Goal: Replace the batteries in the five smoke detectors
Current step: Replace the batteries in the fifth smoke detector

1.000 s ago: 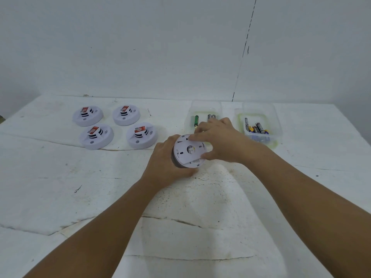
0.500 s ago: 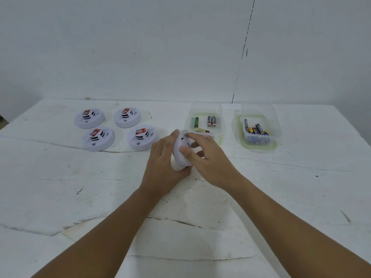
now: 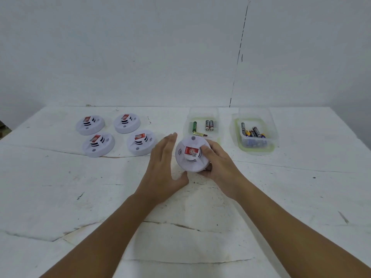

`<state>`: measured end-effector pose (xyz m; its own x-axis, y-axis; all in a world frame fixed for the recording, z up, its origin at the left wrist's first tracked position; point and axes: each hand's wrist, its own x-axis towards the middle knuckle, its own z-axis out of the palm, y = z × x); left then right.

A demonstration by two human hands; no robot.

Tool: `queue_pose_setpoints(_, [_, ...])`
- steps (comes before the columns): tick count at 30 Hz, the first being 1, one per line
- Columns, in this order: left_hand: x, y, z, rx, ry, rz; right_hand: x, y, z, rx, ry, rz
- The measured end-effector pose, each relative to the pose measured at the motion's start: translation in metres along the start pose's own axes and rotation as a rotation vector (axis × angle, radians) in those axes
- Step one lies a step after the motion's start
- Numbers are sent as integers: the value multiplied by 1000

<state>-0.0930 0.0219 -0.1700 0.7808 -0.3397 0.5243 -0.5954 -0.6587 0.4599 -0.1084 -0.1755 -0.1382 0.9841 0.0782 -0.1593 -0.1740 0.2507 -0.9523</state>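
Note:
A white round smoke detector [image 3: 187, 160] with a red label faces up at the middle of the table, tilted toward me. My right hand [image 3: 219, 167] grips it from the right side and below. My left hand [image 3: 162, 167] is just left of it, fingers straight and together, palm turned toward the detector, not holding it. Several more detectors lie face up at the back left, among them one nearest my left hand [image 3: 140, 141] and one at the far left [image 3: 90, 124].
Two clear plastic tubs stand at the back right. The nearer-left tub [image 3: 202, 112] holds several batteries, one green [image 3: 194, 127]. The right tub [image 3: 275, 135] holds a heap of mixed batteries [image 3: 253, 133]. The white table [image 3: 80, 197] has cracks and dark specks.
The detector was turned over from back side up to label side up. My left hand let go of it and opened beside it. My right hand shifted to its right side.

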Motion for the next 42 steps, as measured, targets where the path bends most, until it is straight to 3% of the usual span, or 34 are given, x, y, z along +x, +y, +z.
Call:
queue_pose_setpoints(6, [12,17,-16,-523,-49,-534,5,8,-11,20,-40,64])
queue_pose_setpoints(13, [31,15,-24,-811,-227,-795,7,4,-9,-39,-78,52])
queue_pose_setpoints(16, [32,13,-29,-894,-277,-820,7,3,-7,-18,-31,25])
queue_pose_setpoints(20, [27,15,-28,-983,-212,-870,5,8,-6,120,56,62])
queue_pose_setpoints(26, [37,21,-37,-962,-221,-926,2,8,-6,45,21,8])
queue_pose_setpoints(33, [48,14,-48,-729,-463,-686,2,-3,-1,-181,6,-109])
queue_pose_setpoints(38, [41,14,-33,-845,-289,-727,3,1,-2,-90,95,-99])
queue_pose_setpoints(42, [33,19,-17,-934,-121,-757,1,7,-6,-138,63,-126])
